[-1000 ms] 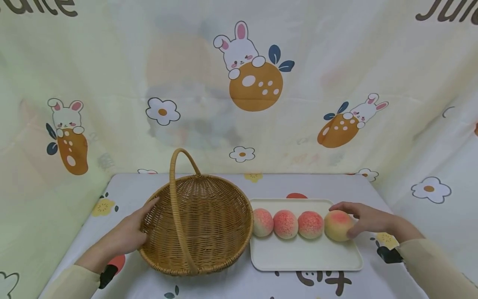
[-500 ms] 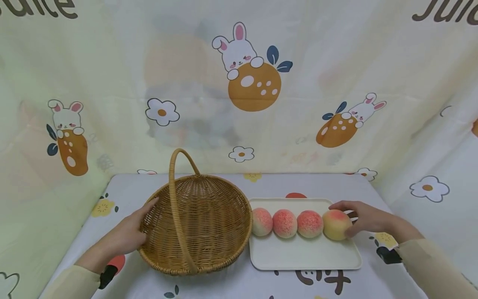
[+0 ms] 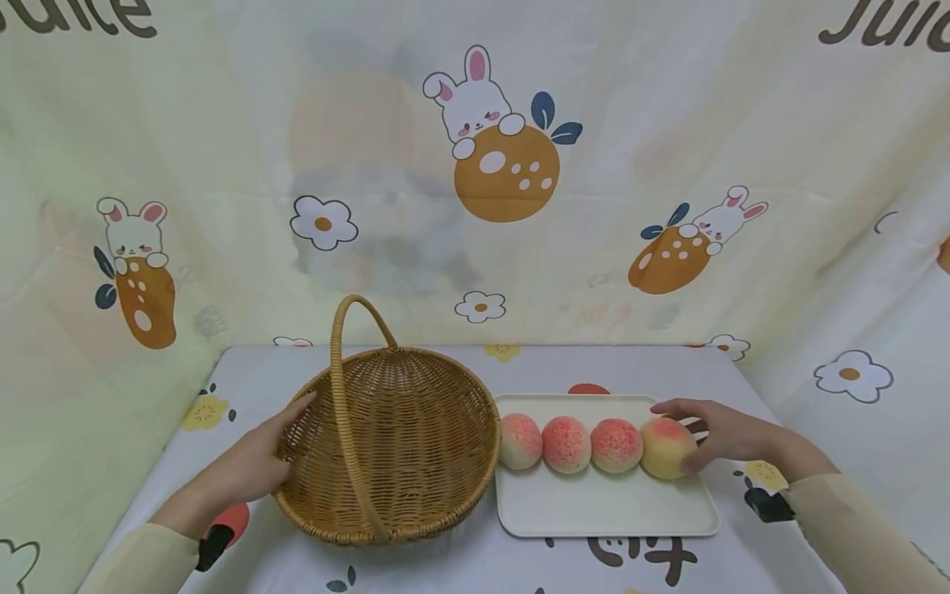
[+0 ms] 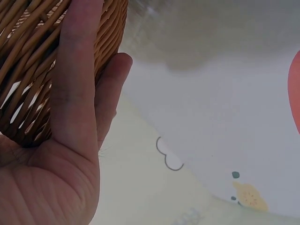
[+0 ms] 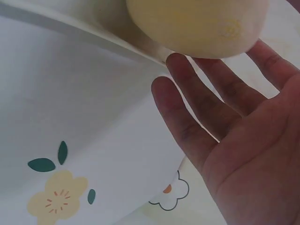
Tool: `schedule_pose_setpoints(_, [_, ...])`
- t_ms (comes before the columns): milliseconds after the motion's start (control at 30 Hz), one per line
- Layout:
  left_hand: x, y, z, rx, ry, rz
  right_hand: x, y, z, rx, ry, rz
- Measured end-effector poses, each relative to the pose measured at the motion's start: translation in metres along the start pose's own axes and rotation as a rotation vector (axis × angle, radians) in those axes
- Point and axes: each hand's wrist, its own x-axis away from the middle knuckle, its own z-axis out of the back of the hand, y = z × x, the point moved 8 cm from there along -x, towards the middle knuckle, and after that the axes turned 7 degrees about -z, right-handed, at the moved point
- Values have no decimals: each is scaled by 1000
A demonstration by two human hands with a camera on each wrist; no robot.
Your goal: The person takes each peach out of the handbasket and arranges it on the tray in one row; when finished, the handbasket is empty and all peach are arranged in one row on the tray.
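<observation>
A brown wicker basket [image 3: 416,445] with an arched handle [image 3: 341,396] stands left of centre, its inside bare. My left hand [image 3: 256,462] lies against its left side, fingers nearly straight along the weave [image 4: 110,37] in the left wrist view. To the right, a cream tray [image 3: 594,507] bears a row of several pink-and-yellow peaches [image 3: 566,445]. My right hand [image 3: 731,433] reaches around the rightmost peach [image 3: 664,450], thumb and forefinger spread at its edge. In the right wrist view the loosely bent fingers [image 5: 206,103] lie just below that peach [image 5: 201,28].
The tray's left edge meets the basket's right rim, and the leftmost peach [image 3: 521,441] sits close by that rim. A patterned white cloth [image 3: 445,569] covers the table. Printed curtains [image 3: 401,124] hang behind and at both sides.
The basket handle has leaned slightly to the left. My right thumb and fingers have crept a little left around the rightmost peach. My left hand stays in place.
</observation>
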Motion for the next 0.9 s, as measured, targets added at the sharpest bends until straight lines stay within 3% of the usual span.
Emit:
schedule_pose_setpoints(267, [0, -5, 1, 52, -22, 31, 3, -14, 11, 37, 114, -19])
schedule_pose_setpoints(500, [0, -9, 4, 69, -19, 33, 7, -39, 22, 57, 196, 46])
schedule_pose_setpoints(600, [0, -11, 4, 72, -24, 36, 7, -51, 29, 97, 273, 48])
schedule_pose_setpoints(767, [0, -6, 8, 47, -12, -14, 10, -78, 47, 157, 419, 8])
schedule_pose_setpoints(900, [-1, 4, 24, -18, 27, -70, 13, -104, 59, 189, 492, -6])
